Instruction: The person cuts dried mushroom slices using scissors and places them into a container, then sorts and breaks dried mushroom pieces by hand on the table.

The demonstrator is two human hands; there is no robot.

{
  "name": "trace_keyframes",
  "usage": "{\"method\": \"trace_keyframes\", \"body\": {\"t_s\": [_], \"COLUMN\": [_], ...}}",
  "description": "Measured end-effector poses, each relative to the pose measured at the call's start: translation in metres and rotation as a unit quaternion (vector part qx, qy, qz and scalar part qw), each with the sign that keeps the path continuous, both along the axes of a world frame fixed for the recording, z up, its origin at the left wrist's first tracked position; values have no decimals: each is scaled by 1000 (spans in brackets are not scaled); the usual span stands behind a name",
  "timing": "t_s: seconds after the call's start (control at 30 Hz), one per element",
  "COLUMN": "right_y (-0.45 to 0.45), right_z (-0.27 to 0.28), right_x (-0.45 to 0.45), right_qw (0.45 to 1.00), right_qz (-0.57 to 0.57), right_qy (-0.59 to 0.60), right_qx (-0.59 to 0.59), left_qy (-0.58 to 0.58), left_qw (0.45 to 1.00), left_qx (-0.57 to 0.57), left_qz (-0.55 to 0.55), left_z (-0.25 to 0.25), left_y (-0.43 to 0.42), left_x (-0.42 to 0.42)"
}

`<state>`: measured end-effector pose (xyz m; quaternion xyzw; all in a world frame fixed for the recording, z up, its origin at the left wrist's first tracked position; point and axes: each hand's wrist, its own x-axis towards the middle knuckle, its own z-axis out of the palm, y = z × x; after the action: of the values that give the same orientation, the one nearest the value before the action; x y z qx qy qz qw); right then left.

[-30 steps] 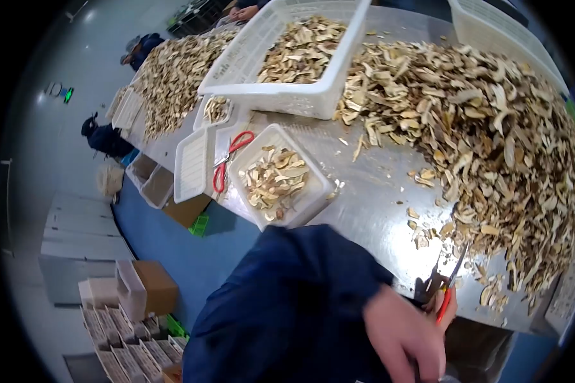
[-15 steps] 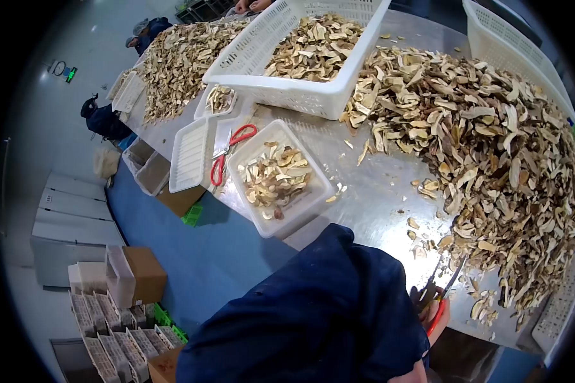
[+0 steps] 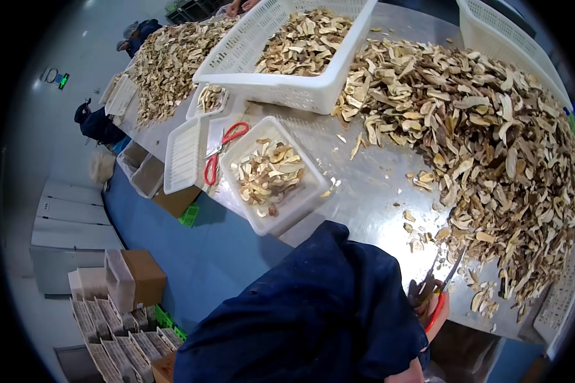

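My right hand (image 3: 438, 314) is closed round the red handle of a pair of scissors (image 3: 436, 311) near the table's front edge. The scissors' blades point up towards the mushroom pile, spread apart. Dark brown mushroom pieces (image 3: 420, 290) sit beside the blades; what grips them is hidden. A navy sleeve (image 3: 306, 300) fills the lower middle, and only bare skin at the wrist of my left hand (image 3: 407, 373) shows below its cuff; its fingers are hidden. A large heap of dried mushroom slices (image 3: 492, 153) lies just beyond the scissors.
A white tub (image 3: 259, 220) holds mushroom slices, with red-handled scissors (image 3: 214, 159) and a ribbed white lid (image 3: 183, 156) to its left. Behind stands a perforated white crate (image 3: 287, 92) of slices. Co-workers (image 3: 101, 124) are at the far left. Stacked trays (image 3: 108, 319) and a cardboard box (image 3: 145, 274) stand on the floor.
The view has shifted slightly, so most table things sit a little further left and higher. The scissors stay in my right hand with their blades apart, almost in the same place.
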<state>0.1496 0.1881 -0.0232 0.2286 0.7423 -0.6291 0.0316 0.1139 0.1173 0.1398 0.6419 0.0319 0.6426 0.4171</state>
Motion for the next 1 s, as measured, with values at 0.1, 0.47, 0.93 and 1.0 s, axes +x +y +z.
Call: {"method": "trace_keyframes", "body": {"t_s": [0.1, 0.47, 0.93, 1.0], "right_y": [-1, -1, -9, -7], "right_z": [2, -18, -46, -46], "right_x": [-1, 16, 2, 1], "right_qw": [1000, 981, 942, 945], "right_qz": [-1, -137, -147, -144], "right_qy": [-12, 129, 260, 254], "right_qx": [-3, -54, -152, -150], "left_qy": [-10, 87, 259, 152], "left_qw": [1000, 836, 496, 516], "left_qx": [9, -324, -540, -591], "left_qz": [-11, 434, 629, 601], "left_z": [0, -81, -183, -183], "left_y": [4, -88, -140, -136], "left_x": [4, -89, -149, -149]}}
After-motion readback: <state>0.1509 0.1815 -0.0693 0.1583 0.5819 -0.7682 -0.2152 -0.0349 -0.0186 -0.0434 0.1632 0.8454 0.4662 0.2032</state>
